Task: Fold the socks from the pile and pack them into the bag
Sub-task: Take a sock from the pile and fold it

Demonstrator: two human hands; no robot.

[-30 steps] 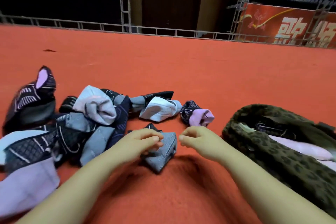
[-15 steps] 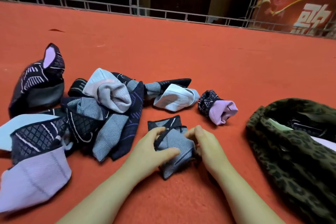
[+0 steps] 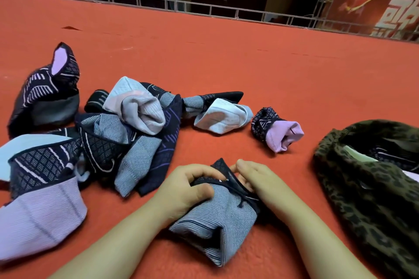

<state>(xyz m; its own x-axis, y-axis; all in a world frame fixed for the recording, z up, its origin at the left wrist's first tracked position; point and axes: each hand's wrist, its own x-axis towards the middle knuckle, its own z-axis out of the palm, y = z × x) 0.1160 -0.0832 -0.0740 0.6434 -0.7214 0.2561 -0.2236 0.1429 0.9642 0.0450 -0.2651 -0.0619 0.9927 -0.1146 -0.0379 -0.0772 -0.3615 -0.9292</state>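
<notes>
**Sock half-folded, both hands on it**

Sock [image 3: 217,217] on the red floor [image 3: 249,70], close in front, grey-striped with a dark cuff. Left hand [image 3: 188,188] curled over its near-left side, fingers clamped on the fabric. Right hand [image 3: 256,179] pinching the dark cuff edge at the top, thumb and fingers together on it. Folded only partly; cuff not yet turned over the bundle, by the look of it.

Pile [image 3: 108,133] of loose socks just left, well tangled. Rolled sock [image 3: 278,131] lying alone beyond the hands. Bag [image 3: 362,188] open at the right, leopard-print, some socks already inside.

Risks: cuff slipping from the pinch and the fold springing open, stretchy knit being the cause; bundle loosening on the carry to the bag if tucked too shallow.
</notes>
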